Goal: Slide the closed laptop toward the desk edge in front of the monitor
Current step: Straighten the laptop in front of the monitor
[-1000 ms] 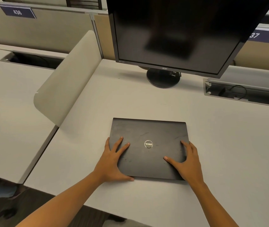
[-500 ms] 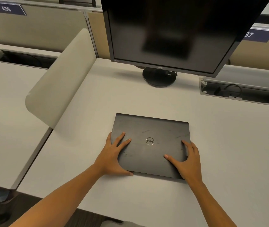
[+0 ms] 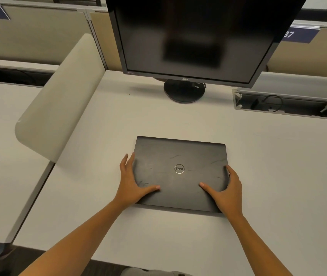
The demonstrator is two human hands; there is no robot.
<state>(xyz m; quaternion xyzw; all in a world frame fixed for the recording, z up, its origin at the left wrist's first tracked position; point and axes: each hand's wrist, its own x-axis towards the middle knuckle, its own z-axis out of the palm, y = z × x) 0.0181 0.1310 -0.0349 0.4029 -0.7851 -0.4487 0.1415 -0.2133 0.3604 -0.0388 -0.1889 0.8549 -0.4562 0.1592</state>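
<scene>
Spanning the whole view, a pale grey desk point(image 3: 268, 176) carries every item shown, and a second pale work surface lies apart from it at the left. Above the desk's far middle stands a dark monitor point(image 3: 194, 36) with its screen off, raised on a round black base point(image 3: 184, 92). A beige curved divider panel point(image 3: 59, 100) rises along the desk's left side, and fabric partition walls carrying blue number plates point(image 3: 298, 35) run behind. To the right of the monitor base, an open cable tray point(image 3: 286, 105) is recessed in the desk, with a dark cord visible inside. The closed black laptop point(image 3: 180, 156) lies flat at mid-desk, directly in front of the monitor and well apart from its base, its near edge short of the desk's near edge; a round silver logo point(image 3: 179, 168) marks the lid's centre. The left hand point(image 3: 132, 184) presses against the laptop's left side, fingers along the edge and thumb on the lid. The right hand point(image 3: 228, 193) covers the near right corner, thumb on the lid and fingers wrapped over the right edge. Each grip is a wide, spread hold on the laptop.
</scene>
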